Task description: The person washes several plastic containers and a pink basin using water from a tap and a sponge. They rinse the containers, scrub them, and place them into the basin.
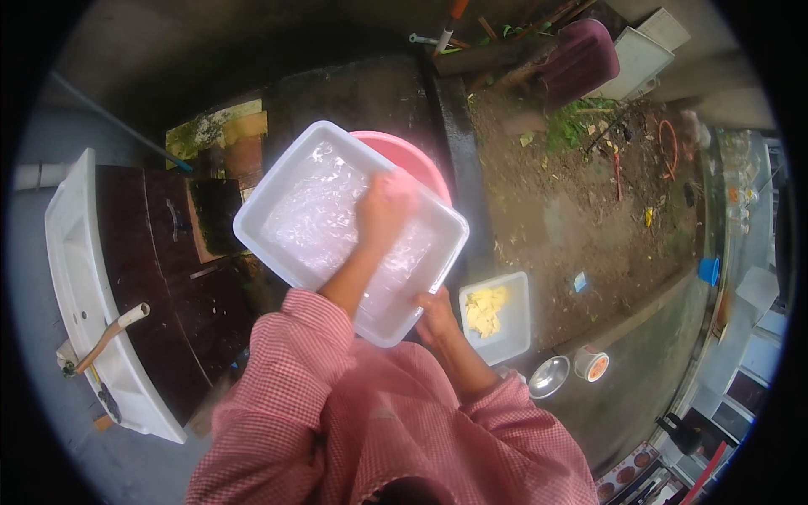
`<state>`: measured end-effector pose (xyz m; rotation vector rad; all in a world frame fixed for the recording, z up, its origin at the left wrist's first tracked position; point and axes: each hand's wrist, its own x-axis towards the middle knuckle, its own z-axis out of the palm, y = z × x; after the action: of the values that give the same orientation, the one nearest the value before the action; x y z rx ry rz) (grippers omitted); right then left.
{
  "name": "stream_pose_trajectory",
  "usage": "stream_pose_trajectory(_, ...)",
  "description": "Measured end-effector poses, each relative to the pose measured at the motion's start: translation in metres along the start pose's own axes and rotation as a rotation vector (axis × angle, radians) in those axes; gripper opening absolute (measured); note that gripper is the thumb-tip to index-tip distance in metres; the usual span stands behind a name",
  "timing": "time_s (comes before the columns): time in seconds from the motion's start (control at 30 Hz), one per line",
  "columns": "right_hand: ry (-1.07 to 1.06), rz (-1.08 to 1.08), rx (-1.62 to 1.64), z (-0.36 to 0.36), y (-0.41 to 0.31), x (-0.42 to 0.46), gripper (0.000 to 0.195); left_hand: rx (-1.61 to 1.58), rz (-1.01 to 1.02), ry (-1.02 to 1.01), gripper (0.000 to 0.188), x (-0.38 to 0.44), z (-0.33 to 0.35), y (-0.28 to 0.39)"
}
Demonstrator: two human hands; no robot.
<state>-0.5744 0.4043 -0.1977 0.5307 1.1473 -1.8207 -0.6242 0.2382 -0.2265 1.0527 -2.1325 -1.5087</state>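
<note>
A white rectangular plastic tub (303,208) is held at an angle before me, its inner floor glossy and wet. My left hand (380,211) reaches over it and is closed around a pink cloth (402,189) by the far wall; both are motion-blurred, so the cloth's exact kind is unclear. My right hand (435,315) grips the tub's near right rim, thumb on top and fingers underneath. Behind the tub, partly hidden by it, shows a round pink plastic basin (420,161). What the basin holds is mostly covered.
To my right sits a translucent tub (514,328) with pale yellow pieces (485,310), near a metal bowl (549,377) and a white bucket (591,364). A concrete curb (464,151) borders bare soil (555,208). At left lies a white ceramic sink (69,252) on a dark cabinet (164,271).
</note>
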Motion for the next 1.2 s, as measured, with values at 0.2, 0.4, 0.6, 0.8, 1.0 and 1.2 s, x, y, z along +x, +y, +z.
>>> stream_pose_trajectory(0.2,-0.057,0.013,-0.046,-0.011,-0.007,-0.006,0.055,0.642,0.364,0.323,0.016,0.050,-0.049,-0.038)
stream_pose_trajectory(0.4,-0.011,-0.019,-0.045,-0.019,-0.007,0.003,0.057,0.344,0.250,-0.099,0.017,-0.001,-0.025,0.000)
stream_pose_trajectory(0.6,0.017,-0.078,-0.085,-0.035,-0.003,0.005,0.057,0.299,0.495,-0.317,0.037,-0.035,0.027,0.054)
stream_pose_trajectory(0.8,0.031,-0.179,-0.115,-0.040,-0.028,-0.011,0.059,0.553,0.581,-0.051,0.017,0.036,0.017,0.022)
stream_pose_trajectory(1.0,0.015,-0.147,-0.061,-0.050,-0.035,-0.018,0.060,0.869,0.245,0.009,0.019,0.090,-0.040,0.015)
stream_pose_trajectory(1.2,-0.035,-0.118,-0.011,-0.051,-0.044,0.003,0.059,0.799,0.655,-0.202,0.018,0.037,-0.016,-0.021)
